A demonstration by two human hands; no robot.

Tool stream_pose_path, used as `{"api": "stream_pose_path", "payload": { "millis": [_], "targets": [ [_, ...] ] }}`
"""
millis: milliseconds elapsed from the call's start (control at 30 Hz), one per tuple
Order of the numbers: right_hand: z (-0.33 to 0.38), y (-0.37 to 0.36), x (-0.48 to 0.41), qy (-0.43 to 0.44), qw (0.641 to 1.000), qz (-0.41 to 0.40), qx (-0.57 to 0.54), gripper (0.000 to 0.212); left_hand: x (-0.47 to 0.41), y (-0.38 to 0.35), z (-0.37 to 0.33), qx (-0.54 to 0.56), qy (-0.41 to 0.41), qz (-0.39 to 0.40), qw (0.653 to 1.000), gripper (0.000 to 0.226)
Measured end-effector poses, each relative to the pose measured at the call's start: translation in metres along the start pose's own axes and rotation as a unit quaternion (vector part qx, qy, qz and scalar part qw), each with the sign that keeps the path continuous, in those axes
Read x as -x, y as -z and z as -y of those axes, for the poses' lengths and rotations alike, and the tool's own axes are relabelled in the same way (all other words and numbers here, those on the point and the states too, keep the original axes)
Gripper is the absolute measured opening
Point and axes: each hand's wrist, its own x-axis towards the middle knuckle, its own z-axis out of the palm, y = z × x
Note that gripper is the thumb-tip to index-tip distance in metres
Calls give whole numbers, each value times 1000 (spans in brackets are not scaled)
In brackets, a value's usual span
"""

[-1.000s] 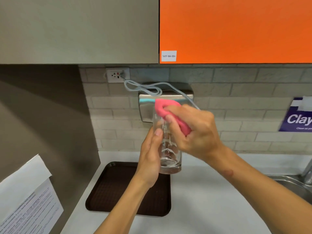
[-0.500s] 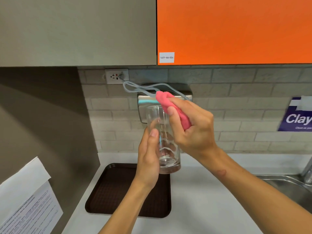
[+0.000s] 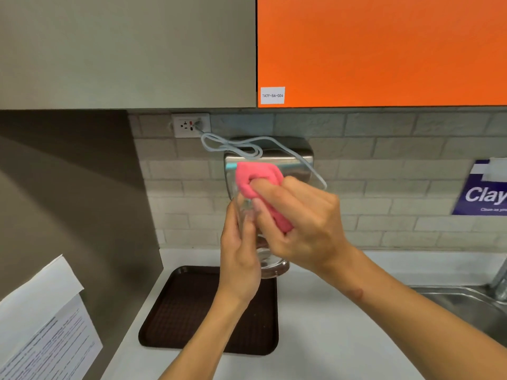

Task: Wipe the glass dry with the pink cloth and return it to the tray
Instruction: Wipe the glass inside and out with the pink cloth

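A clear drinking glass (image 3: 270,263) is held upright in the air above the far right corner of the dark brown tray (image 3: 186,311). My left hand (image 3: 238,259) grips its left side. My right hand (image 3: 299,229) is closed on the bunched pink cloth (image 3: 258,179), which is pressed over the glass's rim and down its right side. The upper part of the glass is mostly hidden by the cloth and fingers. The tray lies flat on the white counter with nothing on it.
A steel wall unit (image 3: 290,156) with a looped white cable (image 3: 233,145) plugged into a socket (image 3: 190,125) sits behind the hands. A steel sink (image 3: 466,305) and tap are at the right. Papers (image 3: 44,325) hang at the lower left. Cabinets are overhead.
My right hand has shifted the pink cloth leftward over the rim, and the glass has moved slightly in my left hand. The view has shifted a little.
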Motion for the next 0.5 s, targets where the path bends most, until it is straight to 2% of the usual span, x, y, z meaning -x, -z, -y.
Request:
{"api": "stream_pose_path", "payload": {
  "millis": [33, 100, 133, 200, 300, 400, 500],
  "targets": [
    [4, 0, 0, 14, 1000, 22, 11, 19, 0, -1, -2, -23, -9, 2, 1000, 30],
    [10, 0, -1, 22, 999, 41, 16, 20, 2, 1, 2, -59, -15, 3, 998, 49],
    [11, 0, -3, 23, 999, 39, 13, 21, 3, 3, 2, -60, -9, 5, 998, 49],
    [10, 4, -3, 22, 999, 22, 10, 24, 4, 8, 0, -31, -3, 1, 1000, 32],
    [4, 11, 0, 2, 1000, 4, 7, 23, 5, 13, -3, 3, 10, 9, 1000, 49],
    [12, 7, 2, 11, 999, 39, 18, 22, 9, 5, 1, -38, 0, 11, 999, 32],
    [18, 4, 0, 13, 997, 69, 32, 23, 11, 0, 3, -78, 8, 3, 997, 36]
  ]
}}
